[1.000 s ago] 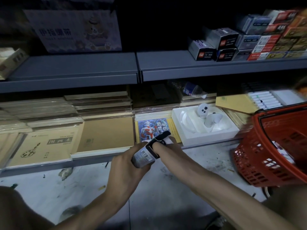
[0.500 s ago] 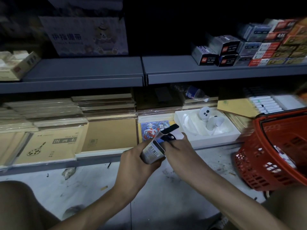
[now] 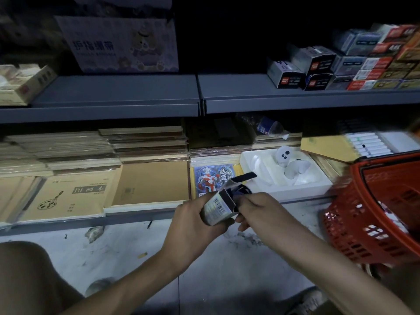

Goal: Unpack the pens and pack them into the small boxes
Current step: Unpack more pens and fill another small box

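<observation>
- White and grey, with a barcode on one side, the small box point(image 3: 217, 208) is held above the floor point(image 3: 113, 258) in the middle of the view, tilted with its open end up and to the right.
- It is gripped by the left hand point(image 3: 193, 221), whose fingers and thumb are wrapped round its lower half.
- The end flap point(image 3: 241, 178) is folded back, with its black tip pointing away from the box.
- The right hand point(image 3: 256, 209) is placed at the open end, and its curled fingers are closed on a dark item point(image 3: 242, 190) that sticks out of the mouth. Whether this is a pen cannot be told.
- Just behind the box a colourful hero booklet point(image 3: 211, 178) is laid on the lower shelf.
- Behind and to the right of the box, a white foam tray point(image 3: 302, 188) is seen with two white controllers point(image 3: 283, 155) in it.
- Well to the right of the box a red plastic basket point(image 3: 363, 223) is tilted toward the person. Its contents are blurred.
- To the left of the box, kraft-covered drawing books point(image 3: 75, 198) are stacked in rows.
- Above and to the right of the box, small pen boxes point(image 3: 318, 64) are piled on the upper grey shelf point(image 3: 295, 101).
- Further right, above the basket rim, a row of white pens point(image 3: 368, 144) is visible.
- Above and to the left of the box, a printed carton point(image 3: 120, 44) with a bear design is stood on the upper shelf.
</observation>
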Action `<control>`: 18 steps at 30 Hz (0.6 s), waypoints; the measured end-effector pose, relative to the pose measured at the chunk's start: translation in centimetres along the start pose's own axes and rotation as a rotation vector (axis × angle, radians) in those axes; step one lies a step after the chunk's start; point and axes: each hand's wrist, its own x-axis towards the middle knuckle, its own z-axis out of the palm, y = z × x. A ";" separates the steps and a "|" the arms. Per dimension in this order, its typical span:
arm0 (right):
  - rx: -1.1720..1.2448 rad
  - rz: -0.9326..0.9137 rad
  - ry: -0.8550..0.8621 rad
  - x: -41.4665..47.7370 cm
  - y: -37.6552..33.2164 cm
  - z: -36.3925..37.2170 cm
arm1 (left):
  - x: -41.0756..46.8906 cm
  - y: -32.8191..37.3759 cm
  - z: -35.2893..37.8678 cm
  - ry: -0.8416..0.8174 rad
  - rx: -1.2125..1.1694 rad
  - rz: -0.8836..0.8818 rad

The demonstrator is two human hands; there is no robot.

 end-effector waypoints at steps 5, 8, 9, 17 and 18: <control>-0.143 -0.144 0.209 -0.6 0.1 0.6 | -0.2 0.1 0.2 -0.038 0.039 0.035; -0.135 -0.179 0.281 -1.0 0.0 0.5 | -0.3 -0.2 0.1 -0.026 0.066 0.037; -0.170 -0.188 0.308 -1.1 0.1 0.5 | -0.4 -0.2 0.1 -0.025 0.067 0.029; -0.161 -0.296 0.257 -1.3 -0.3 0.8 | -0.2 -0.6 -0.4 0.026 0.037 -0.034; -0.123 -0.262 0.193 -1.6 -0.9 0.8 | -0.3 -0.7 -0.4 0.038 0.038 -0.037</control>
